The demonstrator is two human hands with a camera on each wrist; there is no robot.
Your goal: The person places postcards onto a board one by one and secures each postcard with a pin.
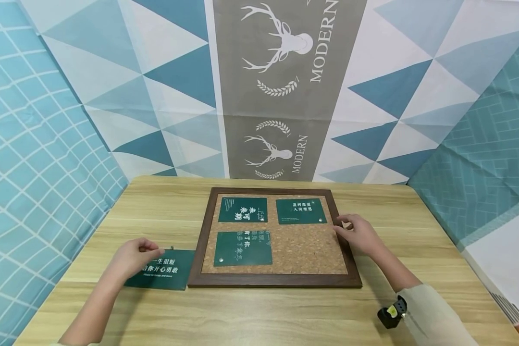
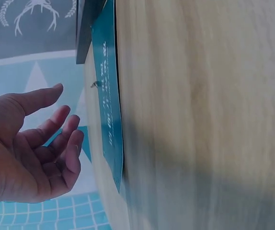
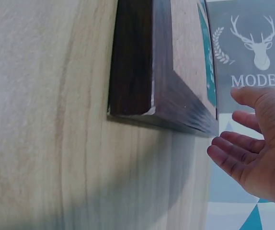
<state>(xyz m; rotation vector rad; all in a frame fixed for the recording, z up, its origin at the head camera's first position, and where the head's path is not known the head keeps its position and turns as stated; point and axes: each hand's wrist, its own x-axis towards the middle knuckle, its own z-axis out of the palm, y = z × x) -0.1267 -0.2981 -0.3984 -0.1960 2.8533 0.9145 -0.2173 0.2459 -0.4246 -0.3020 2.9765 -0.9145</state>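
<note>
My left hand (image 1: 131,259) hovers over the left end of a dark green card (image 1: 168,276) with white lettering. In the left wrist view this hand (image 2: 41,148) has loosely bent fingers and holds nothing. The card lies on the table, its right end at the left side of a brown-framed cork board (image 1: 307,250). A tiny pin-like thing (image 2: 94,85) sits by the card's far edge. My right hand (image 1: 359,234) is at the board's right side, fingertips near the frame. In the right wrist view its relaxed fingers (image 3: 233,155) hold nothing.
On the cork are three green cards: one upper left (image 1: 233,210), one upper right (image 1: 294,214) and one lower left (image 1: 242,250), with small shiny pins. A black device (image 1: 391,315) hangs at the right sleeve. Patterned cloth (image 1: 177,96) stands behind the wooden table (image 1: 251,317).
</note>
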